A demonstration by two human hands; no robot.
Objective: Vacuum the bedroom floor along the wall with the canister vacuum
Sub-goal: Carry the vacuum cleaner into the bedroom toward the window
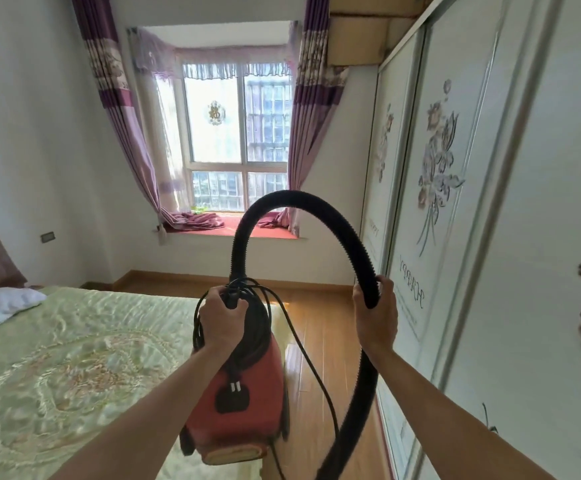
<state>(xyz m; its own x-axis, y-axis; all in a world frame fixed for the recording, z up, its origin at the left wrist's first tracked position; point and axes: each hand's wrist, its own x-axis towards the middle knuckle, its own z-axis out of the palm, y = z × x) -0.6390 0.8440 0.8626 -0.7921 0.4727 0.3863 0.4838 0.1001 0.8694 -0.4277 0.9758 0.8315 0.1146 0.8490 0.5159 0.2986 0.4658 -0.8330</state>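
Currently left hand (220,318) grips the red vacuum (244,393) by its top, lifted; right hand (375,315) wraps the black hose (282,200).

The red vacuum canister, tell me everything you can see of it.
The canister is a red, plastic-looking body with a black top, seen from above at the edge of the bed over the wooden floor. The left hand grips its top handle along with loops of cord; the plug lies against its red side. A black ribbed hose rises from its top, arches over and passes through the right hand.
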